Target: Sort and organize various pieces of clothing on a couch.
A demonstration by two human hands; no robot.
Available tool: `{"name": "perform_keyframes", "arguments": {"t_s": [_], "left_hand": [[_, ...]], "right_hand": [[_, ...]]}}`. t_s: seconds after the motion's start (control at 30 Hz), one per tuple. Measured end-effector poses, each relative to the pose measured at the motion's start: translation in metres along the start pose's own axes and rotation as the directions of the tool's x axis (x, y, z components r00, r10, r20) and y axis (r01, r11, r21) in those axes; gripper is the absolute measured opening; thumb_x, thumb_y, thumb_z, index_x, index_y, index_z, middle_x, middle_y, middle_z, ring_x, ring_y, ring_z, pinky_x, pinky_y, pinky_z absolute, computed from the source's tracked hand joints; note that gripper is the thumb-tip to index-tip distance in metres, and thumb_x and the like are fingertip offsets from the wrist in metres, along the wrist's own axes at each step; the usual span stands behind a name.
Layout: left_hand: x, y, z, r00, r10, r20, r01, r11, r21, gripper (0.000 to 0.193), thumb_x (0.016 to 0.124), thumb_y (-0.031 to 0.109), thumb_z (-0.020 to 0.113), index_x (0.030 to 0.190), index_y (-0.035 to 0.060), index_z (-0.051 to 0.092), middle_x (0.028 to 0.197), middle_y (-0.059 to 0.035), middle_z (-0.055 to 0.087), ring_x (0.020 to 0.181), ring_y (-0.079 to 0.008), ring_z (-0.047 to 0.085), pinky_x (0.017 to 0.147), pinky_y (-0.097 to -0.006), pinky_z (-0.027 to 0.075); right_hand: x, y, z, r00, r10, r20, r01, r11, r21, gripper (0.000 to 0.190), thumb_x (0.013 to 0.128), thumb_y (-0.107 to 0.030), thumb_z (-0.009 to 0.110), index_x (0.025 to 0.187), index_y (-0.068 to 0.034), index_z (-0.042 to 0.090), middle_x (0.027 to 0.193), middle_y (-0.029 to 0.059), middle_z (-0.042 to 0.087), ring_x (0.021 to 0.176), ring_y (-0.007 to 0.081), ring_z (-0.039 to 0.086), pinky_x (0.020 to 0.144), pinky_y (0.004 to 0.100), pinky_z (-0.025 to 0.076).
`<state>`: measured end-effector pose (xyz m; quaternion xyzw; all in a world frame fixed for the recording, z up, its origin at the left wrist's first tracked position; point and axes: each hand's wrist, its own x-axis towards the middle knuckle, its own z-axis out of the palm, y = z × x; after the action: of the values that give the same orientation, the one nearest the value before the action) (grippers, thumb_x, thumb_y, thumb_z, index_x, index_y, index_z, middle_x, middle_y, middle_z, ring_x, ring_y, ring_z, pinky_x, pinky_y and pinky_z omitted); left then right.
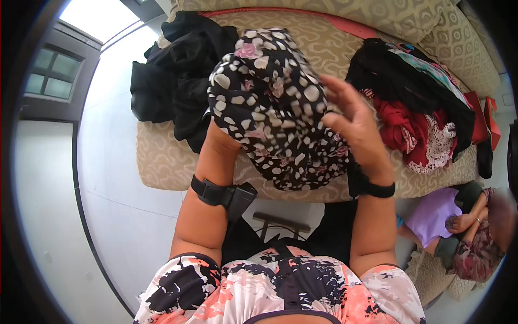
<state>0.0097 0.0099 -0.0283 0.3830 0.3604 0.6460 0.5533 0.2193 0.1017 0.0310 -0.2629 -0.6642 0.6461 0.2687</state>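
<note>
A black garment (279,117) with white spots and pink roses hangs bunched over the near part of the patterned sofa seat (162,162). My left hand is hidden under or inside this cloth; only the wrist (222,139) and forearm show at its left edge, so its grip cannot be made out. At the garment's right edge is my right hand (350,121), slightly blurred, with thumb and fingers spread apart. Its fingertips are close to the fabric, and whether they touch is unclear. Black straps (212,192) with devices are on both forearms.
Black clothes (178,77) lie heaped on the seat's left. On the right is a pile of mixed clothes, including red cloth with white lace (435,150). Behind runs a backrest (384,16). A seated person (465,231) is at lower right; a door (52,81) stands left.
</note>
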Motion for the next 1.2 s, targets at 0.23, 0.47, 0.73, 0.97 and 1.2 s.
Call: {"name": "perform_keyframes", "arguments": {"t_s": [0.23,0.47,0.73,0.97,1.2], "left_hand": [[-0.013,0.036,-0.023,0.988,0.148,-0.041,-0.150,0.876,-0.458,0.040,0.097,0.022,0.056,0.130,0.0000,0.057,0.129,-0.0132,0.062,0.118,-0.0256,0.059,0.102,-0.0386,0.047],[-0.006,0.041,-0.044,0.941,0.179,-0.287,-0.313,0.784,-0.537,0.034,0.101,0.022,0.045,0.125,0.0017,0.059,0.121,-0.0102,0.066,0.111,-0.0248,0.063,0.099,-0.0414,0.051],[0.002,0.046,-0.025,0.802,0.213,-0.558,-0.416,0.870,-0.266,0.035,0.092,-0.002,0.056,0.126,0.0046,0.056,0.116,-0.0084,0.067,0.103,-0.0192,0.067,0.092,-0.0335,0.056],[0.003,0.048,-0.022,0.828,0.256,-0.499,-0.406,0.887,-0.219,0.040,0.090,-0.006,0.059,0.129,0.0040,0.052,0.117,-0.0097,0.066,0.103,-0.0191,0.067,0.090,-0.0328,0.057],[0.002,0.047,-0.026,0.819,0.265,-0.510,-0.413,0.888,-0.202,0.040,0.090,-0.005,0.060,0.128,0.0039,0.052,0.116,-0.0097,0.065,0.105,-0.0189,0.066,0.094,-0.0336,0.055]], "right_hand": [[-0.002,0.006,-0.003,0.996,0.092,0.013,-0.086,0.969,-0.231,0.018,0.088,-0.013,0.067,0.100,0.000,0.064,0.087,0.0017,0.064,0.081,0.0103,0.057,0.077,0.0253,0.046],[-0.003,-0.014,-0.050,0.785,-0.190,-0.589,0.364,0.912,0.191,0.012,0.096,-0.007,0.059,0.107,-0.004,0.062,0.103,0.0017,0.067,0.095,0.0112,0.063,0.089,0.0258,0.049],[0.008,-0.003,-0.051,0.677,-0.308,-0.668,0.385,0.922,-0.035,0.028,0.096,-0.003,0.059,0.124,-0.002,0.058,0.123,0.0067,0.062,0.114,0.0147,0.057,0.100,0.0274,0.044],[0.011,0.022,-0.019,0.962,-0.177,-0.206,0.057,0.873,-0.484,0.025,0.088,-0.004,0.064,0.112,-0.005,0.066,0.115,0.0074,0.067,0.104,0.0148,0.061,0.088,0.0283,0.048],[0.006,0.014,-0.028,0.959,-0.134,-0.251,-0.020,0.848,-0.530,0.010,0.085,-0.005,0.066,0.094,-0.003,0.064,0.083,0.0037,0.065,0.079,0.0111,0.061,0.072,0.0278,0.048]]}}
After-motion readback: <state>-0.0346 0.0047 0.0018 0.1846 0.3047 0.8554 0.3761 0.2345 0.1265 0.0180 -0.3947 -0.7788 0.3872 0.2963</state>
